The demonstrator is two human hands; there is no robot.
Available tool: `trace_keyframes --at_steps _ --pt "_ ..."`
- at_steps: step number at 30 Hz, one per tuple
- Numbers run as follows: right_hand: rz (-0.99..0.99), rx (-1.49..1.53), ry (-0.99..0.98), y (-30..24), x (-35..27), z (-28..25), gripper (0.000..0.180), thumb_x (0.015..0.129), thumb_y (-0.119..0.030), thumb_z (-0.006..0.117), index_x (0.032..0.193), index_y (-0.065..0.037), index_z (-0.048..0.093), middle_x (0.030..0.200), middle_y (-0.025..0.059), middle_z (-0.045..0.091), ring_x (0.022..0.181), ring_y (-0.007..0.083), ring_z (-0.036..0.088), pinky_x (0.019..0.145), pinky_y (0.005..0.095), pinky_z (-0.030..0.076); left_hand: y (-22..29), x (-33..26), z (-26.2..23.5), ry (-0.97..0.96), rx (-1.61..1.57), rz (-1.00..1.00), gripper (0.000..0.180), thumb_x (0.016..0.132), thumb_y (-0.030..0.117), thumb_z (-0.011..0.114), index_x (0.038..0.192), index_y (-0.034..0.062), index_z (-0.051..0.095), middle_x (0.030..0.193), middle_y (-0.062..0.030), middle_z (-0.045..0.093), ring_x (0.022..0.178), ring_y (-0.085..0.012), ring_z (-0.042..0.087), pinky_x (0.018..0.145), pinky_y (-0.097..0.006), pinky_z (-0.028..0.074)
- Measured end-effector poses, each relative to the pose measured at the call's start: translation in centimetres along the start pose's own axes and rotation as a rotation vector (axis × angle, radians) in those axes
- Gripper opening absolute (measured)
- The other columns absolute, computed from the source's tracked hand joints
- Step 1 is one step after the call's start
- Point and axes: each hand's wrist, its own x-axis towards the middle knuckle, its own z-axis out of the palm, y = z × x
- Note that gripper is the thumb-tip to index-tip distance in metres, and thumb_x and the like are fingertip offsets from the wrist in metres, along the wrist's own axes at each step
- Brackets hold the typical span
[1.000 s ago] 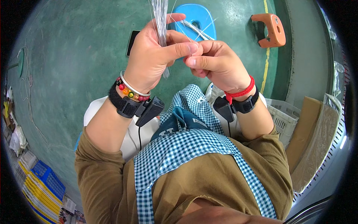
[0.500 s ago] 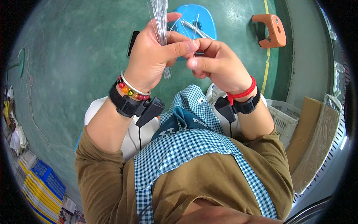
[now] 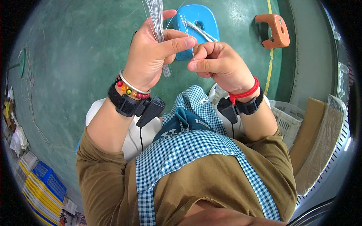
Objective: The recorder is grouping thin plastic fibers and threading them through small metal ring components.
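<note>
My left hand [image 3: 158,47] is wrapped round a bundle of thin silvery wires [image 3: 155,17], which stands up past the fingers and pokes out below the palm. Its thumb and forefinger pinch a few separate wire strands [image 3: 186,28] that lean away from the bundle. Close on the right, my right hand [image 3: 217,62] pinches the lower end of these strands between thumb and fingers. Beyond the hands is a blue stool [image 3: 203,17], with a second bunch of silvery wires [image 3: 200,31] lying on its seat.
An orange stool [image 3: 279,32] stands at the far right by a yellow floor line [image 3: 270,67]. At right are a white plastic crate [image 3: 288,116] and a cardboard piece [image 3: 309,128]. A blue basket [image 3: 49,179] sits on stacked yellow crates [image 3: 41,199] at lower left.
My left hand with the wire bundle has shifted slightly left. The hands have drawn a little apart, and the strands between them show more. The dark phone-like object behind the left hand is now mostly covered.
</note>
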Motion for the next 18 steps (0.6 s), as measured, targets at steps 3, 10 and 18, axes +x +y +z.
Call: trace_keyframes --at_steps 3,10,18 --pt "-0.003 0.006 0.012 0.1 0.0 0.0 0.013 0.077 -0.006 0.078 0.075 -0.005 0.066 0.070 -0.0012 0.061 0.060 0.0052 0.049 0.055 0.0197 0.037 0.0 0.1 0.0 0.006 0.002 0.011 0.067 0.082 0.000 0.072 0.139 0.0015 0.037 0.090 -0.0096 0.069 0.055 -0.0008 0.043 0.045 -0.017 0.026" --pt "0.000 0.005 0.051 0.3 0.2 0.3 0.012 0.079 -0.008 0.078 0.080 -0.005 0.066 0.071 -0.0020 0.062 0.060 0.0049 0.049 0.055 0.0193 0.037 0.0 0.1 -0.1 0.003 0.010 0.023 0.066 0.083 0.000 0.072 0.139 0.0013 0.037 0.091 -0.0100 0.069 0.053 -0.0009 0.043 0.045 -0.017 0.027" --pt "-0.002 -0.053 0.026 -0.2 0.0 0.1 0.010 0.080 -0.010 0.078 0.080 -0.004 0.069 0.074 -0.0028 0.064 0.062 0.0052 0.051 0.056 0.0198 0.038 -0.2 0.5 0.3 0.069 -0.043 0.098 0.063 0.081 0.001 0.074 0.131 -0.0029 0.036 0.088 -0.0123 0.070 0.053 -0.0007 0.046 0.043 -0.016 0.027"
